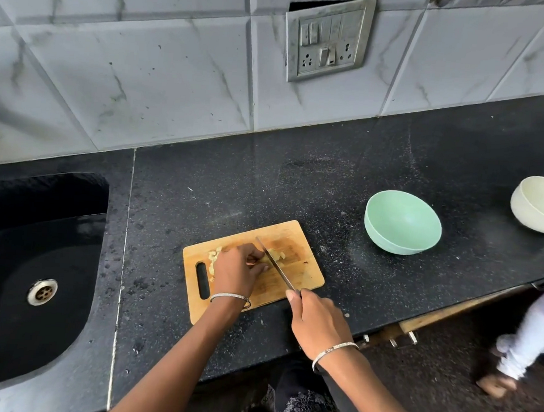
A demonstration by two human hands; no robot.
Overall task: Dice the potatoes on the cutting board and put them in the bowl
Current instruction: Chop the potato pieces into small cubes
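Soft even daylight, faint shadows, wide-angle bending at edges

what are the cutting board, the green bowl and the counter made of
Cutting board: looks like wood or bamboo, pale tan and matte, with fine grain lines and a darker stain.
Green bowl: probably plastic, with an even mint colour and a smooth surface with a soft sheen.
Counter: seems to be polished black granite or similar stone, finely speckled and glossy.
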